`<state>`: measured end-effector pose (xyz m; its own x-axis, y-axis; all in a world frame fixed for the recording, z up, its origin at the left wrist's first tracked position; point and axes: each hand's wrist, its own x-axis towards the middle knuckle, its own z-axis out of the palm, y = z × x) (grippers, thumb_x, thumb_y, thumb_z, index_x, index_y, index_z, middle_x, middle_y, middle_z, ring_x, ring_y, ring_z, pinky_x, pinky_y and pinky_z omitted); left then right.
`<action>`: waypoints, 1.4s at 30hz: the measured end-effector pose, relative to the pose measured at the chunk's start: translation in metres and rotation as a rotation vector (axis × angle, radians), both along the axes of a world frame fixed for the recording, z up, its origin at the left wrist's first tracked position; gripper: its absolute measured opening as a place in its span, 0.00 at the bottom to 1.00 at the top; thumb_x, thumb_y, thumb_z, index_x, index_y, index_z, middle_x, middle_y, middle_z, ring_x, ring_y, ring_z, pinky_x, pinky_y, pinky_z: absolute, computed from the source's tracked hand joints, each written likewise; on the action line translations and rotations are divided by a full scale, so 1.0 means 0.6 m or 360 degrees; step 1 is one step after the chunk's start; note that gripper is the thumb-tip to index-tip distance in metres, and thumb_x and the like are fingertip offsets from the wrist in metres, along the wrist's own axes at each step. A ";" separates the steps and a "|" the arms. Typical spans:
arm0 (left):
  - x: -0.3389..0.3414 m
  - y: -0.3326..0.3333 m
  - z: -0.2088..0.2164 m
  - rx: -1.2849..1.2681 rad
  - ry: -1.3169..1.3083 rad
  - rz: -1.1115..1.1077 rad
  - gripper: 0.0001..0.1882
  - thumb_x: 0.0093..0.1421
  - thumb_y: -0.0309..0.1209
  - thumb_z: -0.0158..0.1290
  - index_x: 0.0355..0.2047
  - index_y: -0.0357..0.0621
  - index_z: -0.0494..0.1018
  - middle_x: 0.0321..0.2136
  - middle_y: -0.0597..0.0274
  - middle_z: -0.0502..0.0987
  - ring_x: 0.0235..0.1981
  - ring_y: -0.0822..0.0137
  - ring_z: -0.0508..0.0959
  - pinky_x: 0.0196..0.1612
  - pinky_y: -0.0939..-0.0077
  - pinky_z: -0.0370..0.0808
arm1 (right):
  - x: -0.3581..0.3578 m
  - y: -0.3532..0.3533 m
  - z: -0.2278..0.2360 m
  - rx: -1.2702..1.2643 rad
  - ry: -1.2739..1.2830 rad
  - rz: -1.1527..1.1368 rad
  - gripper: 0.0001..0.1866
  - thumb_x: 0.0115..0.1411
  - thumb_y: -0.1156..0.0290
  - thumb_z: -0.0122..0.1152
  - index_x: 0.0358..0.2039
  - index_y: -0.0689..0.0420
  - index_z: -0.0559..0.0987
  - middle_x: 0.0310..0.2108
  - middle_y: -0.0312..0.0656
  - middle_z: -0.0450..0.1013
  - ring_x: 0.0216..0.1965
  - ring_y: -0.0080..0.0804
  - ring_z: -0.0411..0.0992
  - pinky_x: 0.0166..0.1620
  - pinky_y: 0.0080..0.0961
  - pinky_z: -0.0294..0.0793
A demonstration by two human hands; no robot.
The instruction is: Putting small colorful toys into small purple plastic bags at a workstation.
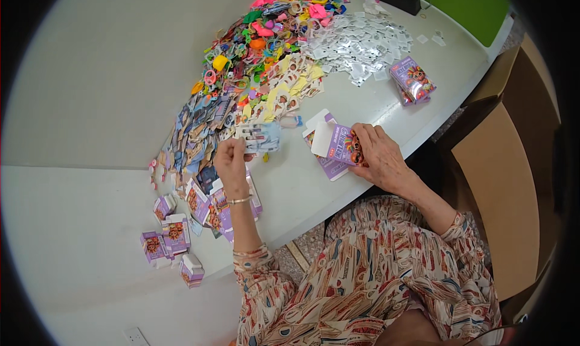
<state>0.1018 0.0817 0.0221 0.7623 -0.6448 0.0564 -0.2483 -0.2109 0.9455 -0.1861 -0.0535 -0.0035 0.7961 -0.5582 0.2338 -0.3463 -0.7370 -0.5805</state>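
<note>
Between the thumb and fingers of my left hand point(229, 165) is a thin pale-blue picture card point(263, 138), raised in front of the heaps. My right hand point(382, 157) grips a small purple cardboard box point(340, 145), its white end flap standing open toward the left. Beneath that box lies another flattened purple box point(332, 169) on the white table. A small clear packet with blue point(291, 121) rests just beyond the card. Below my left wrist, several flat purple boxes point(220, 216) overlap, partly hidden by my forearm.
Heaped along the wall are colourful small toys point(260, 41), yellow and white cutouts point(290, 86), blue-brown cards point(199, 131) and white sachets point(362, 44). Filled purple boxes point(413, 80) sit at the right edge; several others point(175, 232) lie far left. An open carton point(501, 195) stands at the right.
</note>
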 end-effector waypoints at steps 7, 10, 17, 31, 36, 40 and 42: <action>-0.139 -0.034 -0.002 -0.0343 0.0046 -0.0300 0.03 0.60 0.25 0.54 0.31 0.39 0.73 0.26 0.66 0.75 0.25 0.78 0.74 0.29 0.82 0.75 | 0.004 0.011 0.006 0.0093 -0.0017 0.0026 0.45 0.39 0.67 0.74 0.54 0.64 0.58 0.45 0.51 0.64 0.44 0.49 0.65 0.47 0.39 0.69; -0.182 -0.030 -0.041 -0.0131 -0.0390 -0.0377 0.01 0.59 0.23 0.55 0.31 0.39 0.74 0.25 0.64 0.76 0.25 0.76 0.74 0.29 0.80 0.73 | 0.002 0.020 0.013 0.0109 -0.0006 0.0054 0.44 0.39 0.68 0.74 0.54 0.63 0.59 0.45 0.51 0.64 0.44 0.50 0.65 0.47 0.38 0.69; -0.141 -0.069 -0.025 0.0069 -0.0542 -0.0420 0.07 0.57 0.28 0.57 0.34 0.37 0.77 0.30 0.56 0.78 0.29 0.68 0.77 0.31 0.76 0.72 | -0.020 0.011 -0.005 0.0118 0.0049 -0.0076 0.41 0.40 0.68 0.71 0.53 0.63 0.60 0.43 0.50 0.65 0.44 0.48 0.66 0.46 0.38 0.69; -0.035 -0.106 -0.110 0.0199 -0.0834 -0.0265 0.09 0.55 0.31 0.58 0.29 0.36 0.74 0.29 0.55 0.77 0.29 0.60 0.76 0.33 0.69 0.73 | -0.020 0.004 -0.003 0.0145 0.0029 -0.0193 0.39 0.41 0.66 0.70 0.52 0.63 0.61 0.40 0.49 0.66 0.42 0.46 0.67 0.44 0.38 0.70; -0.063 -0.088 -0.008 -0.0313 0.0971 -0.0473 0.04 0.61 0.26 0.52 0.33 0.38 0.73 0.33 0.56 0.78 0.30 0.69 0.79 0.35 0.76 0.79 | -0.007 0.007 -0.005 0.0123 0.0016 -0.0131 0.41 0.41 0.66 0.71 0.53 0.64 0.60 0.41 0.50 0.65 0.42 0.47 0.67 0.45 0.38 0.70; -0.117 -0.076 0.023 -0.0367 0.1139 -0.0681 0.05 0.62 0.25 0.52 0.37 0.38 0.72 0.33 0.56 0.78 0.32 0.69 0.79 0.38 0.75 0.79 | 0.004 0.013 -0.005 0.0120 -0.0007 -0.0041 0.42 0.41 0.66 0.72 0.53 0.64 0.59 0.42 0.52 0.65 0.43 0.49 0.67 0.45 0.38 0.70; -0.139 -0.077 0.016 -0.0320 0.1071 -0.0662 0.04 0.62 0.26 0.51 0.36 0.38 0.72 0.33 0.57 0.78 0.32 0.70 0.79 0.38 0.77 0.78 | 0.002 0.014 0.000 0.0139 -0.0013 -0.0018 0.42 0.41 0.66 0.72 0.53 0.64 0.59 0.42 0.52 0.65 0.43 0.49 0.67 0.45 0.38 0.70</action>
<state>0.0184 0.0354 0.0317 0.3746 -0.9089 -0.1832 0.3655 -0.0368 0.9301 -0.1847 -0.0453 -0.0038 0.7878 -0.5859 0.1903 -0.3494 -0.6793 -0.6453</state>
